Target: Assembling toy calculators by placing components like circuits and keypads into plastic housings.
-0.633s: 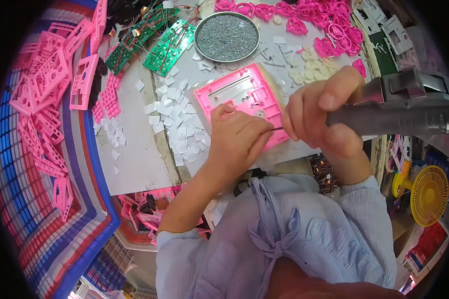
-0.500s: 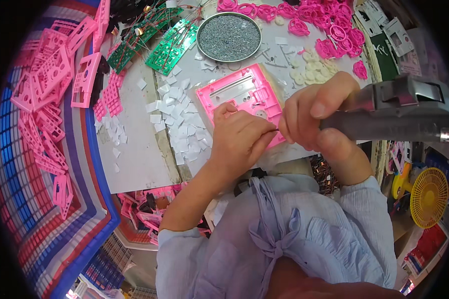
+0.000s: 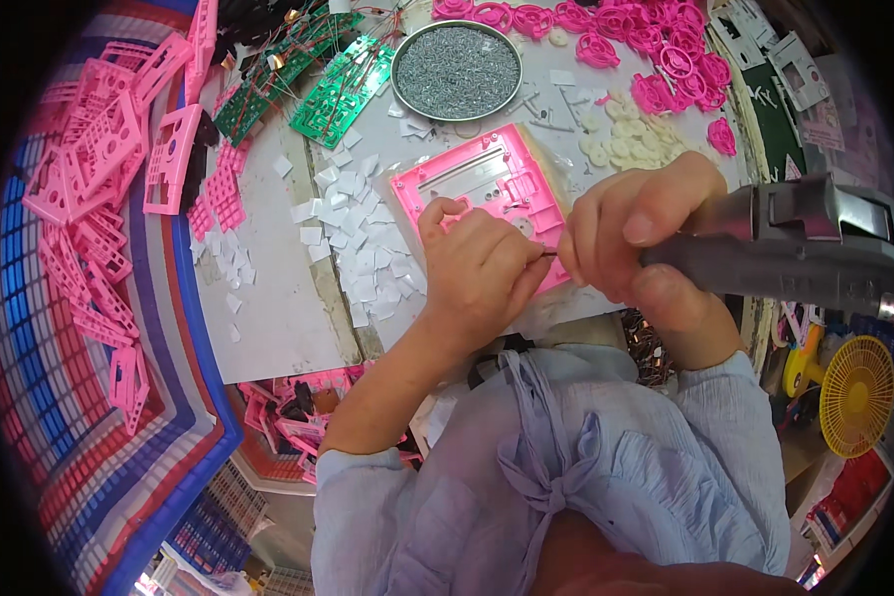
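Observation:
A pink plastic housing [image 3: 526,186], with posts, slots and small fittings inside, lies on a clear-wrapped pad in the middle of the table. My right hand [image 3: 641,228] is wrapped around the front of a grey power screwdriver [image 3: 765,238] held nearly level, pointing left. Its thin dark bit [image 3: 550,254] reaches the fingertips of my left hand [image 3: 480,263]. The left thumb and index finger pinch at the bit's end, over the housing's near right part. Whether a screw sits there is hidden by the fingers.
A round tin [image 3: 457,72] of small screws stands beyond the housing. White paper squares [image 3: 358,238] and green circuit boards [image 3: 343,91] lie left; pink rings [image 3: 670,65] and cream discs [image 3: 631,134] lie far right. Pink panels [image 3: 99,149] fill the left side. A yellow fan [image 3: 857,395] stands right.
The back end of the power screwdriver has dipped a little toward me, and my right hand has shifted slightly with it. My left hand and the housing stay almost where they were.

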Demonstrator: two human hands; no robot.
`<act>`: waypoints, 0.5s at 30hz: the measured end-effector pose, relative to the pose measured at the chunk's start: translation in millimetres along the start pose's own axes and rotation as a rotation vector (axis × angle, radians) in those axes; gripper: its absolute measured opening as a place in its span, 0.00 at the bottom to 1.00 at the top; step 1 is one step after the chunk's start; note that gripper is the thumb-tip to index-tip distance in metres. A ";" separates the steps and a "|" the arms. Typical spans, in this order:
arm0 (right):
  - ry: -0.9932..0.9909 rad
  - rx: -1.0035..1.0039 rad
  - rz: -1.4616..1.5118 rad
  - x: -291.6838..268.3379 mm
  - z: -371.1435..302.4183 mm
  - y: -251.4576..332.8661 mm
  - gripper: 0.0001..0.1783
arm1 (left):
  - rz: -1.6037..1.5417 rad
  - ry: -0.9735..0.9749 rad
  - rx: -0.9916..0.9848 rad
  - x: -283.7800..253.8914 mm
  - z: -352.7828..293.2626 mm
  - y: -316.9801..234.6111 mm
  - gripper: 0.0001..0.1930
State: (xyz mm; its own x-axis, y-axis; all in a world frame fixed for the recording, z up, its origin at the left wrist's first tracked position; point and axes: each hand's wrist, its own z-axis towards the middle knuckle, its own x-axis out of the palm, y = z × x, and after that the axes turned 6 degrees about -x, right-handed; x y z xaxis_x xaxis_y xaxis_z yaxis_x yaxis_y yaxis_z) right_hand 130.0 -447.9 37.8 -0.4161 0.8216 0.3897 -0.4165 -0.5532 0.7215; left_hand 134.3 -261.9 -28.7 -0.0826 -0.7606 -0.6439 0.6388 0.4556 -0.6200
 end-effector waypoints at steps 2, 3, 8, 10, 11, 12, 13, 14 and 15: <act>-0.036 -0.036 0.038 -4.6 -0.6 -4.5 0.19 | 0.043 0.029 -0.080 -4.3 5.6 -5.5 0.16; -0.072 -0.040 0.061 -8.1 -1.1 -6.0 0.19 | 0.074 0.060 -0.054 -6.0 3.9 -2.1 0.17; -0.095 -0.010 0.053 -21.0 -2.2 -8.2 0.18 | 0.210 0.260 0.130 -11.0 -6.9 15.1 0.21; -0.121 0.021 -0.010 -19.1 -4.8 -6.9 0.18 | 0.285 0.274 0.144 -8.2 -7.7 13.1 0.21; -0.129 0.035 -0.032 -19.4 -5.6 -6.1 0.18 | 0.323 0.282 0.151 -6.8 -8.2 11.3 0.21; -0.135 0.049 -0.054 -19.9 -6.5 -5.4 0.18 | 0.335 0.293 0.133 -6.1 -8.8 9.0 0.21; -0.134 0.059 -0.054 -20.9 -7.5 -4.7 0.18 | 0.348 0.303 0.115 -5.8 -9.4 6.2 0.21; -0.134 0.067 -0.054 -21.9 -7.5 -4.3 0.18 | 0.365 0.312 0.095 -5.7 -10.2 3.3 0.21; -0.135 0.077 -0.054 -22.4 -8.1 -3.9 0.18 | 0.388 0.295 0.084 -3.8 -12.1 0.8 0.22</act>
State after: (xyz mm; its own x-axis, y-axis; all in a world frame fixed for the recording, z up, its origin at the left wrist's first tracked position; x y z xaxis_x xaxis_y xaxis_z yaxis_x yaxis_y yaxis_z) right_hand 134.4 -465.3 21.6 -0.2800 0.8636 0.4194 -0.3701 -0.5002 0.7829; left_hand 125.8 -253.1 -32.2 -0.0313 -0.3732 -0.9272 0.7235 0.6316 -0.2787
